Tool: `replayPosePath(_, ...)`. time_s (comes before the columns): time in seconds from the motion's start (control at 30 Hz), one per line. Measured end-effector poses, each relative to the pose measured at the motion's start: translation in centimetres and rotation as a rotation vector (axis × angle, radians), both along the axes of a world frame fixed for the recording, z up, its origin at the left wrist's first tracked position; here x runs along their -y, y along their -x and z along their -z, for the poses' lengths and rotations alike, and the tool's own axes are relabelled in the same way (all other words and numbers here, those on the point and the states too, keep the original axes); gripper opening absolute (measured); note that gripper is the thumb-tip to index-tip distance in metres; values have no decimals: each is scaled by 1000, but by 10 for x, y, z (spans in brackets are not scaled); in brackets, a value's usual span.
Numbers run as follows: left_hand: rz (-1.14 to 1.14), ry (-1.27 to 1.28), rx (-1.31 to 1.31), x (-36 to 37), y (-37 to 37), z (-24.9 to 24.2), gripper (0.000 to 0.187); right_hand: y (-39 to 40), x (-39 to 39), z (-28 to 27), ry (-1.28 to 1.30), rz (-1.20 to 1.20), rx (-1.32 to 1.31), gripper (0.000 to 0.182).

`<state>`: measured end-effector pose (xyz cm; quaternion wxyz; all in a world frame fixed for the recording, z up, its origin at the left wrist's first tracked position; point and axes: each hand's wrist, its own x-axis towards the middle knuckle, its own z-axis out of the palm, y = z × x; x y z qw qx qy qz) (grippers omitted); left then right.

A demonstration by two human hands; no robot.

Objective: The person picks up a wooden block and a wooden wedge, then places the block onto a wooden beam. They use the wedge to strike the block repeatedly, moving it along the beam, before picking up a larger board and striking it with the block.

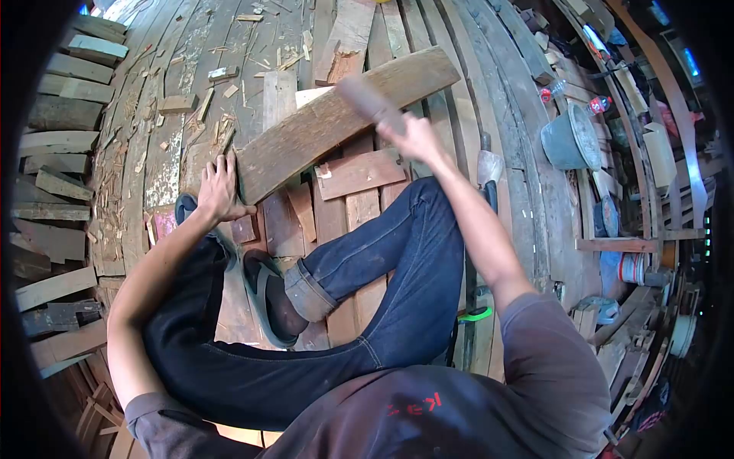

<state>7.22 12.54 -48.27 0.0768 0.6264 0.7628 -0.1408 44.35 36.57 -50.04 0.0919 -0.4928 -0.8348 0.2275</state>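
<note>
A long, weathered wooden plank (306, 134) lies slantwise in front of me, across other boards. My left hand (220, 191) grips its near left end, with the thumb below and the fingers along the end. Above the plank's middle, my right hand (417, 140) is closed around a broad, flat, brownish-grey tool (367, 99). Motion blurs the tool, so its exact kind and whether it touches the wood cannot be made out. Short board pieces (359, 174) lie beneath and beside the plank, near my bent legs.
Wood chips and scraps (222, 74) litter the floor ahead. Stacked timber (65, 145) lines the left side. To the right stand a grey bucket (569, 141) and a bottle with a red label (599, 105). A green-handled item (475, 314) lies beside my right thigh.
</note>
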Motion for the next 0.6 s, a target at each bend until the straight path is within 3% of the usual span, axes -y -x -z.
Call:
replayPosePath(0.13, -26, -2, 57, -8, -3, -23, 137, -25, -67, -7, -36, 555, -16, 87)
replayPosePath(0.23, -37, 43, 39, -15, 1, -28, 136, -7, -40, -9, -4, 506, -4, 86)
replayPosePath(0.37, -4, -11, -14, -7, 2, -7, 136, 5, 32, 0, -8, 19, 39, 90)
replayPosePath(0.43, -25, 31, 10, -8, -1, -10, 137, -10, 13, -19, -15, -70, 96, 90)
replayPosePath(0.57, -61, 59, 52, -12, -2, -22, 138, -39, -50, -15, -8, 477, -32, 84)
replayPosePath(0.6, -48, 31, 42, -12, 1, -21, 139, -34, -54, -6, -20, 512, -23, 86)
